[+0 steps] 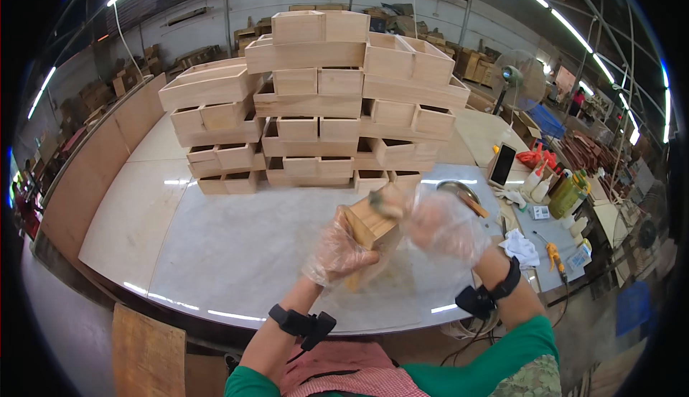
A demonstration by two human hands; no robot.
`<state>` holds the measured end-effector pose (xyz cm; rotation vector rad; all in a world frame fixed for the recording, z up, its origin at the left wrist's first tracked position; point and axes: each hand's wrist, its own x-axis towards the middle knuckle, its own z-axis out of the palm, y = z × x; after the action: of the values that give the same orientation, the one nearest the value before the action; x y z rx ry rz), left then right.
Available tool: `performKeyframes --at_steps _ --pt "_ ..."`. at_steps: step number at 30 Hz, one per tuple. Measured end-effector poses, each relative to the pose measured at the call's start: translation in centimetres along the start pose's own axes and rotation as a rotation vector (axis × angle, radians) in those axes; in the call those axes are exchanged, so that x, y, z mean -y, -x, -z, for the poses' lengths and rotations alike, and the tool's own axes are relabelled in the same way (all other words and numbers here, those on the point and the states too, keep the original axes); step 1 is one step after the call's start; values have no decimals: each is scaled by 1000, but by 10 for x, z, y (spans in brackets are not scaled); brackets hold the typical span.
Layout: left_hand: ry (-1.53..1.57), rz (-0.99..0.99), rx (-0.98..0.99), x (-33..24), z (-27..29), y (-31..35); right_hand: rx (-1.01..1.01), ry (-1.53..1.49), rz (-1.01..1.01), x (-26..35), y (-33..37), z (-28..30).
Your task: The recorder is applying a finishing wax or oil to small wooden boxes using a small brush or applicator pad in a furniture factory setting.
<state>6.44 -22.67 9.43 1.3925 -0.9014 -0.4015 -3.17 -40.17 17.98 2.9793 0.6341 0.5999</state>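
My left hand (339, 252), in a clear plastic glove, is closed around a small wooden box (370, 225), its fingers along the near left side. The box is tilted above the table and looks yellower than the stacked ones. My right hand (448, 226), also in a clear glove, is smeared by motion at the box's right. From it a blurred tan, dark-ended tool (385, 203), like a brush, reaches over the box's top face. Its exact kind is too blurred to tell. Beyond my right hand lies a round metal dish (458, 187), with a wooden stick (474, 204) beside it.
Pale wooden boxes (316, 107) stand in tall stacks across the back of the plastic-covered table (237, 253). At the right are a phone (502, 164), white bottles (540, 189), a green jug (567, 194), a white cloth (519, 248) and a yellow corded tool (554, 256). A fan (511, 75) stands behind.
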Motion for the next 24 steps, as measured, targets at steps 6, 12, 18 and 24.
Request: performKeyframes --at_steps 6,12,18,24 --pt "-29 -15 11 3 1 -2 135 166 -66 -12 -27 -14" --pt "349 22 15 58 -1 -5 308 -264 -262 48 -2 5" --pt "286 -36 -373 43 17 15 -221 -302 -535 -6 96 -51" --pt "660 212 -601 93 31 74 -15 62 -1001 -91 147 -88"
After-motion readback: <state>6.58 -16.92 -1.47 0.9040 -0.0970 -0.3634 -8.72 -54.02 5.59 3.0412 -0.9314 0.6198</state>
